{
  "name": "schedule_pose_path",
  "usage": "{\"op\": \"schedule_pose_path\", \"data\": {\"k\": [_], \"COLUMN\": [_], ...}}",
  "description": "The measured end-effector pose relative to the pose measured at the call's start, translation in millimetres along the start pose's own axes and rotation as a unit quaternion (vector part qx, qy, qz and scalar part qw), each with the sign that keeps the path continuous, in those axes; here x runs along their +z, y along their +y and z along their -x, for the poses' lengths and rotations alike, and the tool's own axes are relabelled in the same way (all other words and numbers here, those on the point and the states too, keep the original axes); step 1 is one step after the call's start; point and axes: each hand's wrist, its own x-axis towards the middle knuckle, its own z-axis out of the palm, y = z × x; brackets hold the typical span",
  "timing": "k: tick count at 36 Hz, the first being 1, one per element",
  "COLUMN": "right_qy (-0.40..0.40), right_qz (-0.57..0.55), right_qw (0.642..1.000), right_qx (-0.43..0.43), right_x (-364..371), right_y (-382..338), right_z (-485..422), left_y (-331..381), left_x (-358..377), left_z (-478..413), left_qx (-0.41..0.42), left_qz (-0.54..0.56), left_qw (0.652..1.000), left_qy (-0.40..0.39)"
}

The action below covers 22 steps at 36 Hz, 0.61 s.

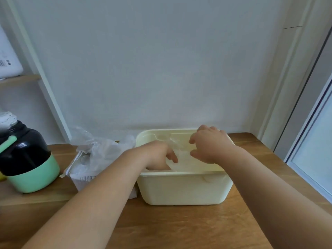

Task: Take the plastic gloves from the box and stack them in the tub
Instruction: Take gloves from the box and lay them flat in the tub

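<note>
1. Tub (183, 190) – pale yellow, rectangular, standing on the wooden table (179, 229) close to the white wall (161, 69). Both hands are over its open top.
2. Left hand (158, 155): reaches in over the near-left rim, fingers bent downward. 1 finger shows, pointing toward the tub's middle; the other tips are hidden behind the near rim. Cannot tell whether it grips anything.
3. Right hand (210, 144): above the far-right part of the tub, fingers curled, thumb below them. A clear film runs up to its fingertips, so it appears to pinch the plastic glove (179, 150).
4. The plastic glove lies between the 2 hands, inside the tub's opening. It is transparent and faint against the yellow – its outline and lower edge cannot be made out, nor how many gloves lie beneath it.
5. Box (84, 178): just left of the tub, partly covered by the left forearm. Print on its face is too small to read. A bunch of gloves (102, 150) spills crumpled from its top, toward the tub's left wall.
6. Bottle (27, 159), black with a mint-green base, stands at the table's left, its top cut off by blur.
7. Far left: a shelf (19, 79) with a white item, cropped by the frame edge.
</note>
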Motion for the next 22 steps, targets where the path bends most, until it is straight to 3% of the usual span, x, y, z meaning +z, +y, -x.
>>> {"op": "schedule_pose_path", "data": {"k": [3,5,8,12,15,18,22], "right_qy": [-0.128,-0.242,-0.292,-0.194,-0.056,0.010,0.050], "right_qz": [-0.074,-0.029,0.002,-0.027,-0.126,-0.304,-0.451], "right_qw": [0.988,0.968,0.956,0.979,0.987,0.947,0.880], "right_qx": [-0.048,-0.055,-0.038,-0.048,-0.082,-0.099,-0.139], "right_x": [-7,-3,8,-2,-12,-15,-10], "right_y": [-9,-14,-14,-25,-42,-65,-102], "right_z": [2,2,-5,-7,-7,-8,-9], "left_y": [-4,-8,-7,-14,-36,-63,-89], "left_x": [-3,-5,-10,-23,-26,-15,6], "left_z": [8,17,37,61,68,73,83], "left_qx": [0.014,0.023,0.059,0.106,0.064,-0.005,-0.046], "left_qz": [0.084,0.128,0.209,0.317,0.287,0.269,0.276], "left_qw": [0.991,0.978,0.945,0.874,0.843,0.823,0.827], "left_qy": [0.099,0.166,0.244,0.353,0.451,0.500,0.487]}}
